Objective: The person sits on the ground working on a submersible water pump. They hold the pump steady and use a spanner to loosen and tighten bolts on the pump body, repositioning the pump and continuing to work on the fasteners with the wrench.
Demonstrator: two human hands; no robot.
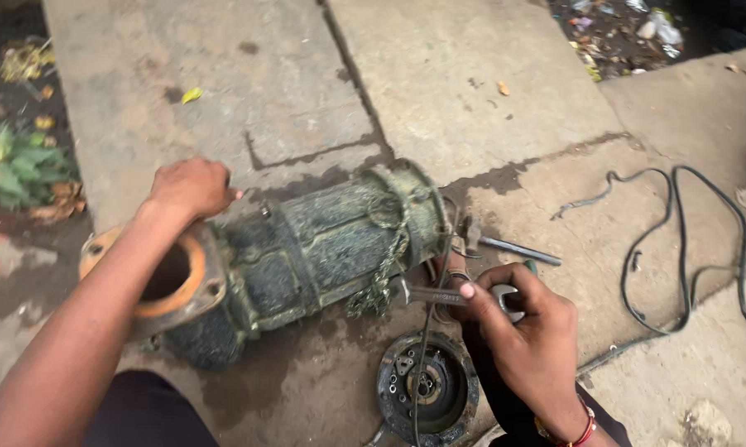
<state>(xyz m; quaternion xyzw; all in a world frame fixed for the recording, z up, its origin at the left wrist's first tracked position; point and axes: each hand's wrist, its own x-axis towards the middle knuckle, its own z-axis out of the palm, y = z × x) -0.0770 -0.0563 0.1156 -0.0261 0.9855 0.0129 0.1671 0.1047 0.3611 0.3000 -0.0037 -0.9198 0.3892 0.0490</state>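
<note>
A grimy dark-green cylindrical pump body (323, 244) lies on its side on concrete, with an orange-rimmed round flange (192, 281) at its left end. My left hand (192, 187) rests as a loose fist on the ground just behind the flange end, holding nothing that I can see. My right hand (518, 319) grips a metal open-end spanner (439, 294) whose head sits against the right end of the pump. A round dark end cover (426, 386) lies flat on the ground below the spanner. A thin cord runs from the pump down across the cover.
A second metal tool (509, 247) lies on the ground right of the pump. A black cable (683, 248) loops over the concrete at the right. Green plants and dead leaves (17, 165) border the slab on the left; litter lies at the top right.
</note>
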